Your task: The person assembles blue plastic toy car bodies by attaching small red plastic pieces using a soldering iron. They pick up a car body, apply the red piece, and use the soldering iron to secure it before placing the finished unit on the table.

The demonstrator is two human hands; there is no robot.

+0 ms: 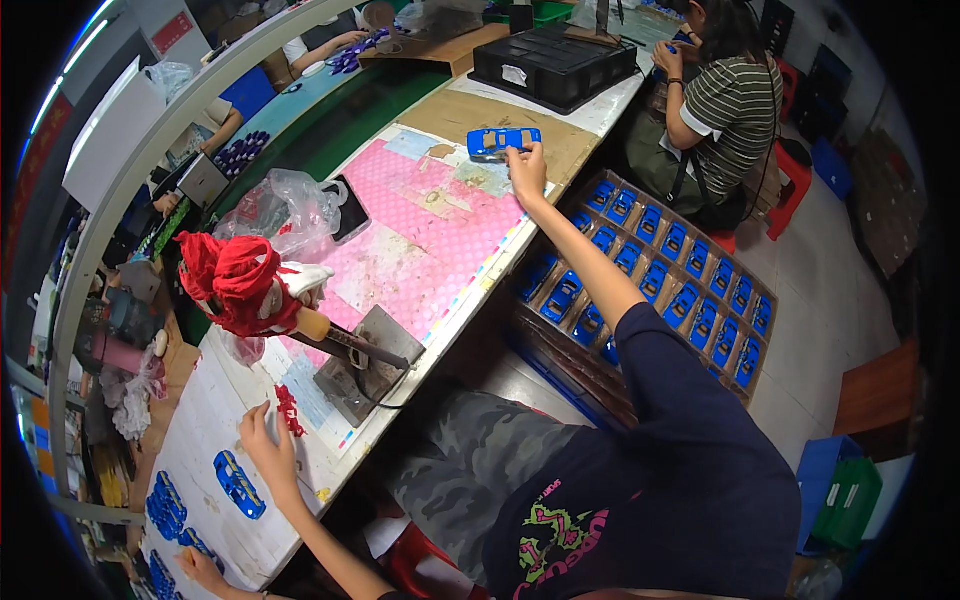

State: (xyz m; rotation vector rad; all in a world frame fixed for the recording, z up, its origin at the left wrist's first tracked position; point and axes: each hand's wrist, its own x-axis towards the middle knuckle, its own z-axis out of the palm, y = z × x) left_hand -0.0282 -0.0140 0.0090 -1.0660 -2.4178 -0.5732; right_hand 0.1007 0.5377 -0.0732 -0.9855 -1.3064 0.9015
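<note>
At the far edge of the pink-covered part of the table, my right hand (528, 172) grips a blue toy car (490, 145) by its near end. Lower left, my left hand (268, 450) hovers above the white tabletop with its fingers apart and seemingly nothing in them. Beside those fingers lies a small heap of red parts (289, 411). A second blue toy car (240, 486) rests just left of the hand. Between my two hands stands a bench tool (380, 350) with a metal base and lever, topped by a bundle of red cloth (235, 285).
Trays of blue toy cars (675, 240) are stacked right of the table. A co-worker in a striped shirt (735, 95) sits beyond, near a black crate (555, 68). Another person's hand (203, 572) is by several cars (167, 505). A plastic bag (285, 210) lies beside a dark phone-like slab (347, 208).
</note>
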